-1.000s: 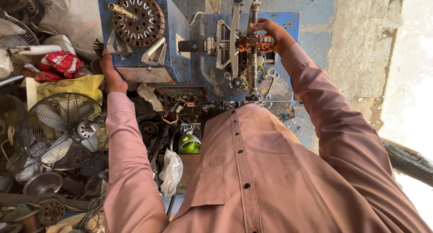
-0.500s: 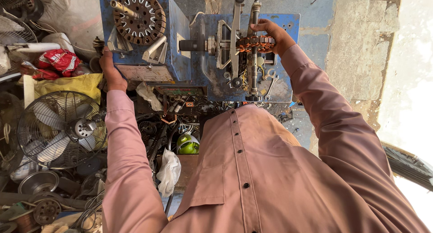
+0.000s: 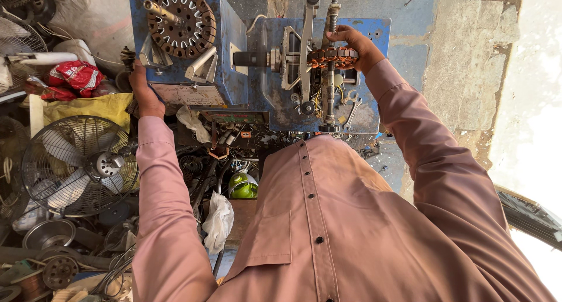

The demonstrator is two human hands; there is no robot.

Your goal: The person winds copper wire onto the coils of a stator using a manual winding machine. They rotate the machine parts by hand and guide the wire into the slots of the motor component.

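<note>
Fingertips of right hand (image 3: 358, 47) hidden behind coil former (image 3: 331, 56)

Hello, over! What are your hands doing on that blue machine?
Left hand resting on blue machine. Right hand gripping copper coil former. Nothing blocking.

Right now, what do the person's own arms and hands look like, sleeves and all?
Both arms wear long, loose sleeves of a dusty-pink cloth shirt, creased along their length and ending in plain cuffs at the wrists. The left hand and right hand are bare: no gloves, and no rings or watch show. Small dark buttons run down the shirt front.
</note>
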